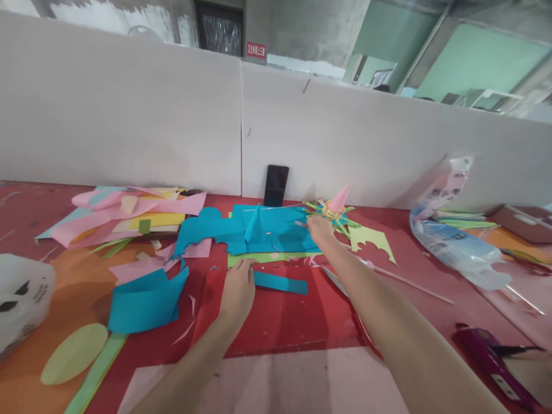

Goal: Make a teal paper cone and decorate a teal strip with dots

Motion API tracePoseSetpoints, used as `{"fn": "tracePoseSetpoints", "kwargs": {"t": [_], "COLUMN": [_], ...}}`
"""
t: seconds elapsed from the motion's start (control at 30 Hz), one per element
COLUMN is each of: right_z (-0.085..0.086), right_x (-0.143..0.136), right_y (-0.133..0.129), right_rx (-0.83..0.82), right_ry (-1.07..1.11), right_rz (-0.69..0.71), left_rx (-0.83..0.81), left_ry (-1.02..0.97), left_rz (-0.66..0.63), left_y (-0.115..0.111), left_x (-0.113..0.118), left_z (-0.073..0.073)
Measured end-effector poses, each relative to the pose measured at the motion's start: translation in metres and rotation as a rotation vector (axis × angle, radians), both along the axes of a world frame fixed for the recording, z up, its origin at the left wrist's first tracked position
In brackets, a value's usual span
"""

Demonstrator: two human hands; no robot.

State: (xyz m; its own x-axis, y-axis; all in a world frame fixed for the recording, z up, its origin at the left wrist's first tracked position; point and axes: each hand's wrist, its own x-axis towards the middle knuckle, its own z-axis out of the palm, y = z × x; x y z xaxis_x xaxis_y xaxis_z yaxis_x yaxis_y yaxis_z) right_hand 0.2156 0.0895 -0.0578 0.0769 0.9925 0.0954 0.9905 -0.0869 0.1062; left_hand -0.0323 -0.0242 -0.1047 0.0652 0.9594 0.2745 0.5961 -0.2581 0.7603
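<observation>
Hands (239, 284) (321, 230): two. Blue strip (281, 283): one. Pink cone (338, 200): one. Phone (276, 185): one. Pale oval (75, 353): one. Red sign (256, 50): one.

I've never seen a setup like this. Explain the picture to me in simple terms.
There is no machine here: a person works with two bare hands, filmed by a camera worn on their head, looking forward and down. The left hand is at one end of a blue paper strip. The right hand is near a pink cone; whether it grips anything is unclear. On the red table lie scissors and a curled blue paper piece.
</observation>
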Motion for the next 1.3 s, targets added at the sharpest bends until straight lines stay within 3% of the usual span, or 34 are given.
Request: {"fn": "tracePoseSetpoints", "kwargs": {"t": [0.3,0.4,0.47,0.53,0.63,0.8,0.97,1.1,1.3], "right_z": [0.033,0.032,0.025,0.017,0.004,-0.010,-0.016,-0.017,-0.029], "right_x": [-0.029,-0.046,-0.057,-0.068,-0.077,-0.073,-0.058,-0.057,-0.070], "right_y": [-0.054,-0.086,-0.109,-0.129,-0.150,-0.156,-0.148,-0.146,-0.149], "right_rx": [0.308,0.515,0.481,0.406,0.285,0.266,0.367,0.360,0.405], "right_ry": [0.221,0.862,1.202,1.414,1.582,1.590,1.640,1.507,1.214], "right_rz": [0.054,0.124,0.083,0.028,0.102,0.104,0.024,-0.037,0.116], "left_rx": [-0.022,-0.082,-0.101,-0.099,-0.087,-0.064,-0.123,-0.128,-0.046], "left_ry": [-0.085,-0.150,-0.189,-0.211,-0.235,-0.320,-0.322,-0.276,-0.094], "left_rz": [-0.040,-0.046,-0.055,-0.047,-0.008,0.012,0.026,0.004,-0.019], "left_y": [0.004,0.004,0.003,0.002,0.004,0.007,0.007,0.004,-0.003], "left_x": [-0.003,-0.006,-0.007,-0.009,-0.012,-0.015,-0.015,-0.013,-0.010], "left_z": [-0.002,-0.001,0.000,0.002,0.002,0.000,0.000,0.001,0.006]}}
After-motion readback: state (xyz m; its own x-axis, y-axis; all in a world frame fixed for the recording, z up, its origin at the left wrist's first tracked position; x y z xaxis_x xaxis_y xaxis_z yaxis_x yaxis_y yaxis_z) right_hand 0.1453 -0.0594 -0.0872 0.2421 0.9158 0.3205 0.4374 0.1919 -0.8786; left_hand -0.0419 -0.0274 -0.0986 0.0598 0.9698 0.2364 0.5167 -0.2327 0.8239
